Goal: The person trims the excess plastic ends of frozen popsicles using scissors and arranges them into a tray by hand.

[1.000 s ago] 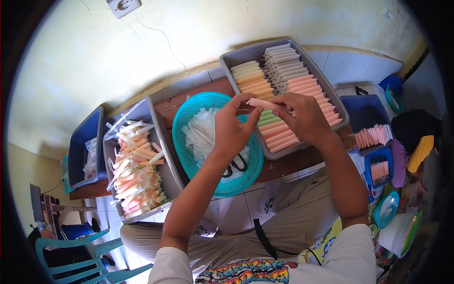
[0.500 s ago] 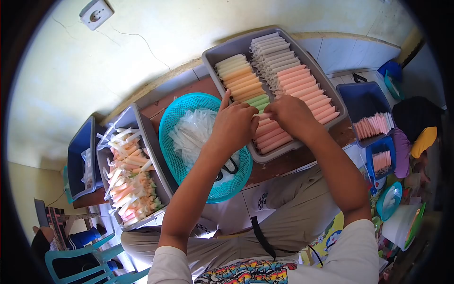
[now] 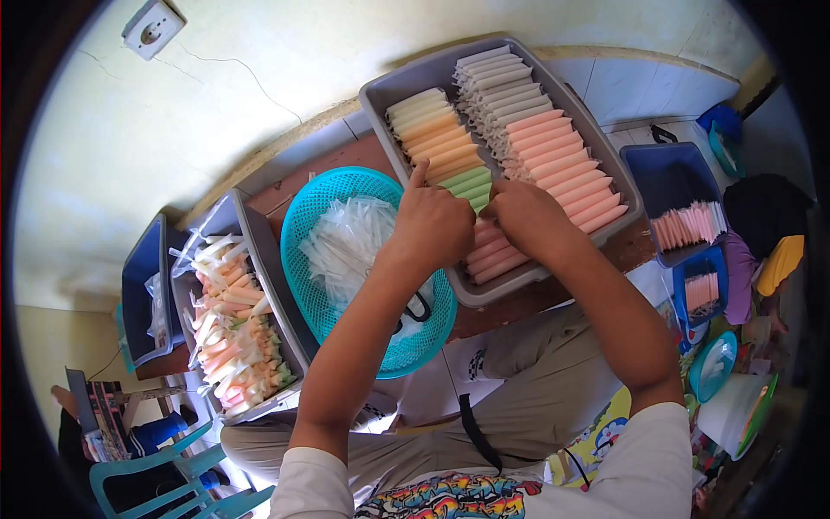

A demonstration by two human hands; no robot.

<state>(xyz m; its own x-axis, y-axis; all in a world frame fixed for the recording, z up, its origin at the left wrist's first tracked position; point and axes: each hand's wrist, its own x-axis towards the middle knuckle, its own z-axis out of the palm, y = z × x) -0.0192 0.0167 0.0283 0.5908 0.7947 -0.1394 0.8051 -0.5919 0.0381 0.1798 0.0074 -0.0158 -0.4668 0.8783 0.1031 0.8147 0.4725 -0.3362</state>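
Note:
Over the front left part of a grey tray (image 3: 635, 186), my left hand (image 3: 432, 221) has its index finger stretched out and the other fingers curled; what they hold is hidden. Close beside it, my right hand (image 3: 526, 216) is closed, fingertips down, by the green tubes (image 3: 471, 183). Rows of filled plastic tubes lie in the tray: pink ones (image 3: 558, 160), orange ones (image 3: 441, 143), and pale ones at the back. Left of my hands, a turquoise basket (image 3: 298, 227) holds clear plastic wrappers (image 3: 346, 246) and black-handled scissors (image 3: 421, 307).
A grey bin (image 3: 277, 294) of jumbled tubes stands left of the basket, with a blue bin (image 3: 143, 285) beyond. Two blue containers (image 3: 670, 169) with tubes stand at the right. A green chair (image 3: 164, 471) is at lower left, near part of another person (image 3: 160, 432).
Both hands have come down from holding up a pink tube to the tray's front left part. That tube is no longer visible. The view has shifted, with the tray appearing further left.

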